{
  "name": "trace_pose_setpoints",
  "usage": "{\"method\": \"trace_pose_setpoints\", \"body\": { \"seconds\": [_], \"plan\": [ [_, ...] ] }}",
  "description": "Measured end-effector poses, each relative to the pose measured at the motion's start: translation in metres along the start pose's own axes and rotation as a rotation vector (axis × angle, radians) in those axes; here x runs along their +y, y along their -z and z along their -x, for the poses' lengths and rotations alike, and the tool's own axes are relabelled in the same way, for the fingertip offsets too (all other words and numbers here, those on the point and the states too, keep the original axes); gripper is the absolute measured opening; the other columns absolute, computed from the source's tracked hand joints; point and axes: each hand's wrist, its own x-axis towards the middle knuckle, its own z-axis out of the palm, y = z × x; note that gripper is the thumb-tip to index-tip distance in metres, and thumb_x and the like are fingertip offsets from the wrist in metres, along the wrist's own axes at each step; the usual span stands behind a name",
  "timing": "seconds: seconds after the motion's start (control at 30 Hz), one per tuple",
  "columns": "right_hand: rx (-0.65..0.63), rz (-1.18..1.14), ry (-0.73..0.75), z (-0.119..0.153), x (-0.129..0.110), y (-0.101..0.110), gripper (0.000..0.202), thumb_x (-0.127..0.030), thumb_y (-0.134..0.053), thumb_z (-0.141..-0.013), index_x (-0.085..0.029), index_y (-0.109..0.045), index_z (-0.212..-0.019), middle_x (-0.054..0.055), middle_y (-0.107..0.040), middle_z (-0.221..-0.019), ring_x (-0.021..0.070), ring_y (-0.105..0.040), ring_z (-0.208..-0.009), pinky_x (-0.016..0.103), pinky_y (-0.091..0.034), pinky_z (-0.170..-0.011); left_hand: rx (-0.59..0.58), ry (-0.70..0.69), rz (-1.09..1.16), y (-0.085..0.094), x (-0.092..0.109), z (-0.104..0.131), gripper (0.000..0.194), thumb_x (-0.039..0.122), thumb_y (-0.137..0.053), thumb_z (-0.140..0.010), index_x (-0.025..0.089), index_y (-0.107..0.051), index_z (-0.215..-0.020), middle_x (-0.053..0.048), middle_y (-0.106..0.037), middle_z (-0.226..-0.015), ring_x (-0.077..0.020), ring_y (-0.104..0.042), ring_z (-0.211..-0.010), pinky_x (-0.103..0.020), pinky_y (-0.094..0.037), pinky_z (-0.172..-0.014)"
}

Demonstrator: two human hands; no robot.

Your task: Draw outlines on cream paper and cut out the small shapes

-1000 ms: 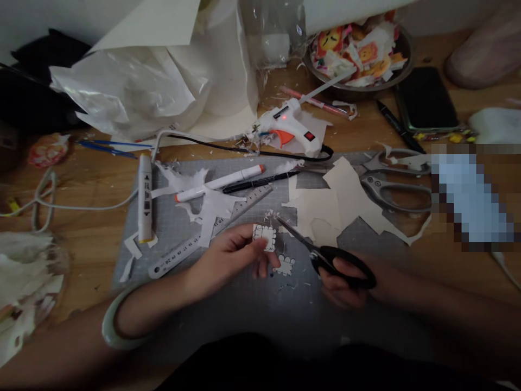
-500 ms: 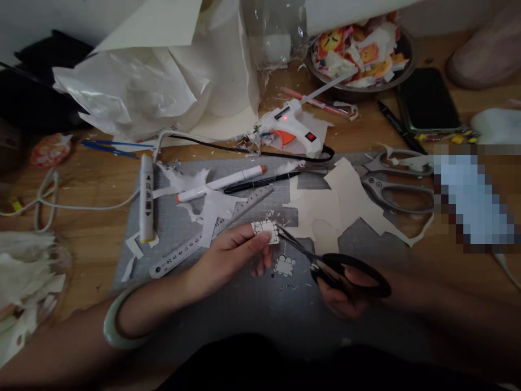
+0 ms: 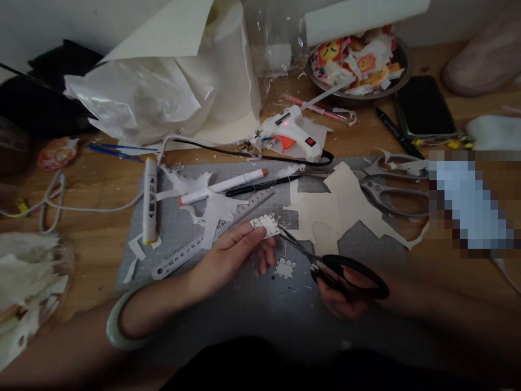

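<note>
Between thumb and fingers, my left hand pinches a small white paper piece with a scalloped black outline. My right hand is wrapped round the black handles of a pair of scissors, whose blades point up and left with their tips at the paper's right edge. Just below the blades, a second small scalloped paper piece lies on the grey cutting mat, with tiny scraps near it.
A ruler, markers, paper offcuts and large grey-handled scissors lie across the mat. Behind are a glue gun with a red light, a metal bowl of paper scraps and a phone.
The paper in my left hand has tilted and moved slightly up. The scissors stay at its right edge. The whole view has shifted a little.
</note>
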Motion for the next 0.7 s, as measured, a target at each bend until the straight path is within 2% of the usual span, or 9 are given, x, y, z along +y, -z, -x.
{"method": "trace_pose_setpoints", "body": {
  "seconds": [0.2, 0.47, 0.6, 0.7],
  "plan": [
    [0.048, 0.066, -0.06, 0.0024, -0.0103, -0.0059, 0.056, -0.073, -0.044, -0.082, -0.018, -0.042, -0.069, -0.007, -0.037, -0.053, 0.0064, -0.027, -0.047, 0.023, -0.019, -0.045, 0.005, 0.022, -0.117, -0.0006, 0.0048, 0.0009, 0.033, 0.046, -0.059, -0.083, 0.014, -0.062, -0.076, -0.001, -0.062, -0.064, -0.0104, -0.055, -0.053, -0.021, -0.046, -0.051],
    [0.05, 0.018, -0.078, 0.0024, -0.0074, -0.0044, 0.055, -0.071, -0.047, -0.082, -0.018, -0.043, -0.071, -0.007, -0.038, -0.053, 0.0063, -0.028, -0.046, 0.023, -0.019, -0.045, -0.114, -0.027, -0.353, 0.0009, 0.0031, 0.0021, 0.022, 0.03, -0.056, -0.084, 0.016, -0.058, -0.068, 0.002, -0.055, -0.063, -0.0093, -0.051, -0.057, -0.019, -0.042, -0.054],
    [0.062, 0.04, -0.083, 0.0021, -0.0069, -0.0046, 0.056, -0.072, -0.047, -0.081, -0.018, -0.043, -0.071, -0.007, -0.039, -0.053, 0.0066, -0.028, -0.046, 0.023, -0.019, -0.045, -0.12, -0.049, -0.383, 0.0005, 0.0032, 0.0027, 0.022, 0.029, -0.059, -0.082, 0.016, -0.055, -0.066, 0.004, -0.049, -0.059, -0.0094, -0.046, -0.056, -0.019, -0.038, -0.051],
    [0.044, 0.029, -0.079, 0.0015, -0.007, -0.0048, 0.055, -0.072, -0.046, -0.082, -0.018, -0.043, -0.071, -0.007, -0.038, -0.052, 0.0067, -0.027, -0.045, 0.024, -0.019, -0.045, -0.119, -0.051, -0.383, -0.0001, 0.0046, 0.0027, 0.021, 0.03, -0.057, -0.083, 0.016, -0.055, -0.067, 0.003, -0.051, -0.061, -0.0097, -0.048, -0.056, -0.019, -0.039, -0.053]
  ]
}}
